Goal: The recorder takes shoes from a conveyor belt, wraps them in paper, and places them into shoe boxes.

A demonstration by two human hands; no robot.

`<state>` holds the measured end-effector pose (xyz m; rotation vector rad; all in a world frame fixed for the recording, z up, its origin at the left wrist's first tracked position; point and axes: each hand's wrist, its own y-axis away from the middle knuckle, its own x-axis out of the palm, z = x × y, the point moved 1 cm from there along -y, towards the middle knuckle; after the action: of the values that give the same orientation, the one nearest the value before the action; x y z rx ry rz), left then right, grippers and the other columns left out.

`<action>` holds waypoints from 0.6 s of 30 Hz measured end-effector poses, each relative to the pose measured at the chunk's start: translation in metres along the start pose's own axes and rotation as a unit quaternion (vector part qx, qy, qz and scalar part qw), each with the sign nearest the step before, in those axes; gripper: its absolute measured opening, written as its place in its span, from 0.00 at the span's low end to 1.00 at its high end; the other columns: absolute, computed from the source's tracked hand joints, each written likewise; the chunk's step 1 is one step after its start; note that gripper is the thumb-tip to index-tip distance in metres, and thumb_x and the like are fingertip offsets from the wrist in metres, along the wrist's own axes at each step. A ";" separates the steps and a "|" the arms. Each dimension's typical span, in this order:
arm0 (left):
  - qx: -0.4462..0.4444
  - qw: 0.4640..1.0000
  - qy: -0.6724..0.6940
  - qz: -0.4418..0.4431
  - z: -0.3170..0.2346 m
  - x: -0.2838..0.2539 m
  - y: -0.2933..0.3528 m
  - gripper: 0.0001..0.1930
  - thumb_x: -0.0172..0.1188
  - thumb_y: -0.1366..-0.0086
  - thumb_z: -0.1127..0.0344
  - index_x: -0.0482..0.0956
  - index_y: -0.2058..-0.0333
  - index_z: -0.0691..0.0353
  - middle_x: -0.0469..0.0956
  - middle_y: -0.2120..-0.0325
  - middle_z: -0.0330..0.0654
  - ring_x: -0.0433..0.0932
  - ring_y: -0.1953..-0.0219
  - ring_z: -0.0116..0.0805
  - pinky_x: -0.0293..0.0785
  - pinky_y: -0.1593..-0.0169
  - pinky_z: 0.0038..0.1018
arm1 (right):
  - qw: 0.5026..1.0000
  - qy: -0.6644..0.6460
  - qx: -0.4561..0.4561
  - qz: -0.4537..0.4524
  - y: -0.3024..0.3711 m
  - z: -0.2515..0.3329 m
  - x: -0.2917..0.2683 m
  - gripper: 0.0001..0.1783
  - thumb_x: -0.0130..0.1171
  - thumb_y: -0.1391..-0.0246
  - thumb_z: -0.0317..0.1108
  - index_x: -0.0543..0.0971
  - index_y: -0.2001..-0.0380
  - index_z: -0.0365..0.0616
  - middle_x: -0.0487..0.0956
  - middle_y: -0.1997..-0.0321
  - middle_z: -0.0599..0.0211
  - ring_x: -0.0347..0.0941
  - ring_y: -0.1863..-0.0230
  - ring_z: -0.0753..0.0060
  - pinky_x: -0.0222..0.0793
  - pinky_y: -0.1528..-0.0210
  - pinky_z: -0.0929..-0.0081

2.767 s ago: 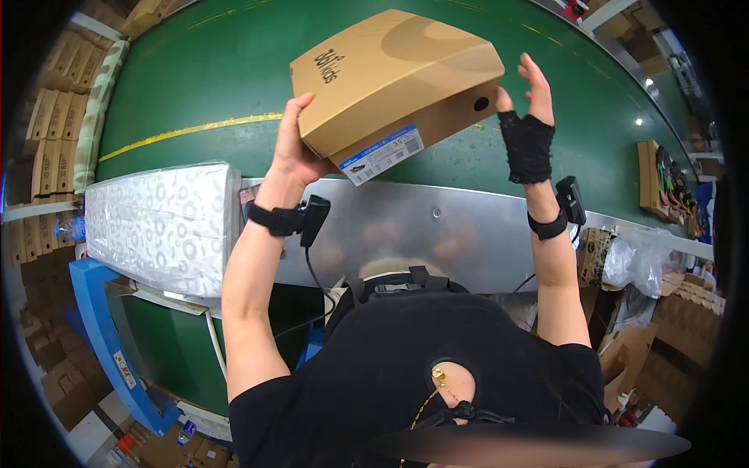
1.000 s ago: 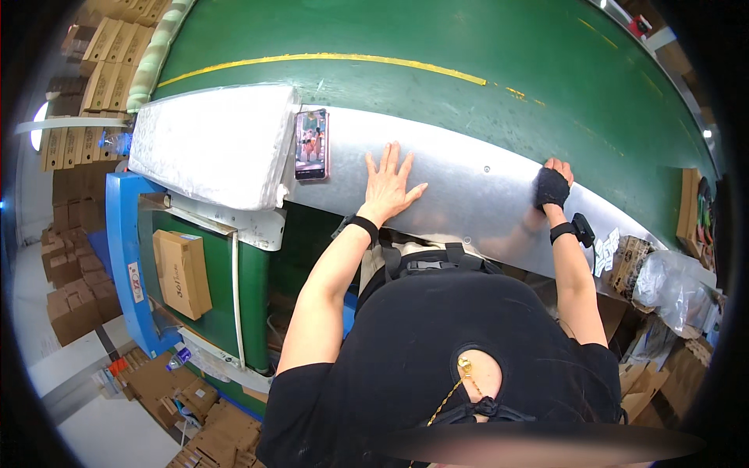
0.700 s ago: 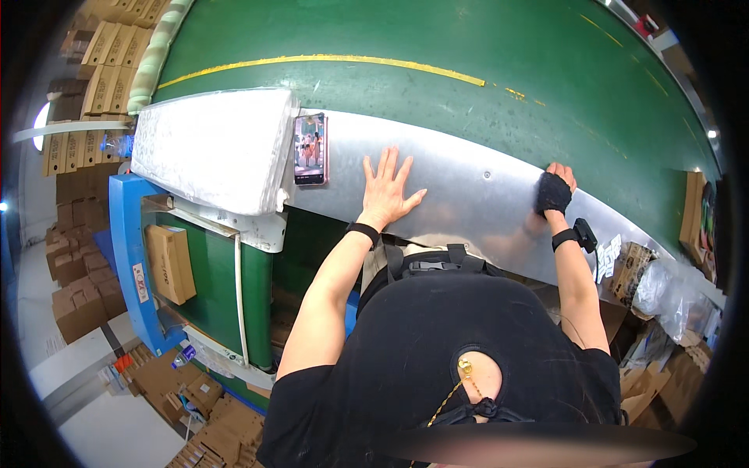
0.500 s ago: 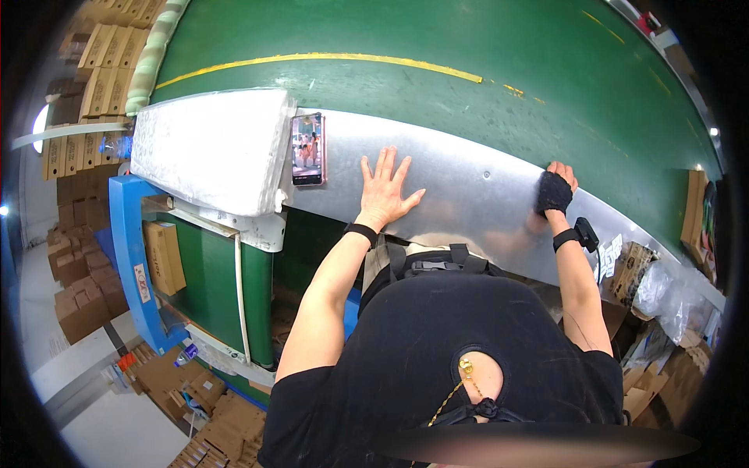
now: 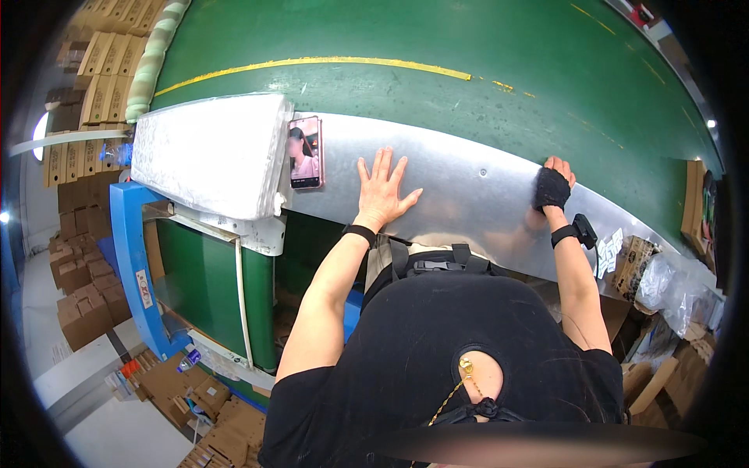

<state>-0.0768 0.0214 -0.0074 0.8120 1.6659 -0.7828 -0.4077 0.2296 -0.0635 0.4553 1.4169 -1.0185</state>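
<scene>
Box (image 5: 154, 253) down to a tan sliver now, nearly swallowed behind the blue frame (image 5: 129, 257), after showing most of its side half a second ago! Over on the phone (image 5: 306, 152), a fresh picture: one person close up instead of small standing figures. Down on the metal strip (image 5: 452, 164), same pose as before: left hand (image 5: 380, 193) palm-down and flat, fingers spread and pointing away from the body, thumb out to the right. Across from it, right hand (image 5: 556, 179) in a black half-glove (image 5: 551, 192), fingers close together and bent at the strip's far edge; cannot tell whether pinching it. And the strip itself: lying along the near side of the green table (image 5: 468, 39), long axis running left to right, right end angling back toward the body. Phone left of the left hand, long side pointing away from the body, beside the wrapped pack (image 5: 203, 156).
</scene>
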 end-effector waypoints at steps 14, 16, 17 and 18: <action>0.001 1.000 -0.004 0.000 -0.002 -0.001 0.007 0.35 0.52 0.50 0.41 0.61 0.47 0.55 0.50 0.42 0.53 0.48 0.39 0.46 0.36 0.43 0.57 | 0.999 -0.018 0.027 -0.004 0.007 0.002 -0.003 0.14 0.42 0.49 0.39 0.76 0.70 0.47 0.76 0.67 0.63 0.70 0.61 0.62 0.57 0.53 0.64; 0.001 1.000 -0.007 -0.001 -0.004 -0.002 0.007 0.35 0.52 0.50 0.41 0.61 0.47 0.55 0.50 0.42 0.53 0.48 0.39 0.46 0.36 0.43 0.57 | 0.999 -0.026 0.024 -0.006 0.006 0.001 -0.003 0.14 0.42 0.48 0.40 0.76 0.69 0.46 0.76 0.67 0.63 0.70 0.61 0.62 0.57 0.52 0.65; 0.001 1.000 -0.006 0.000 -0.005 -0.001 0.009 0.35 0.52 0.50 0.41 0.61 0.47 0.55 0.50 0.42 0.53 0.48 0.39 0.46 0.36 0.43 0.57 | 0.999 -0.026 0.024 -0.004 0.008 0.000 -0.003 0.14 0.42 0.48 0.40 0.76 0.69 0.46 0.76 0.67 0.63 0.70 0.61 0.62 0.57 0.52 0.65; 0.000 1.000 -0.007 0.001 -0.004 -0.001 0.007 0.35 0.52 0.50 0.41 0.61 0.47 0.55 0.50 0.42 0.53 0.48 0.39 0.46 0.36 0.43 0.56 | 0.999 -0.025 0.028 0.002 0.006 0.001 -0.003 0.14 0.42 0.48 0.40 0.76 0.69 0.46 0.76 0.67 0.63 0.70 0.60 0.62 0.56 0.52 0.65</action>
<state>-0.0728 0.0289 -0.0058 0.8056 1.6525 -0.7865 -0.4019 0.2327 -0.0623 0.4698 1.3448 -1.0606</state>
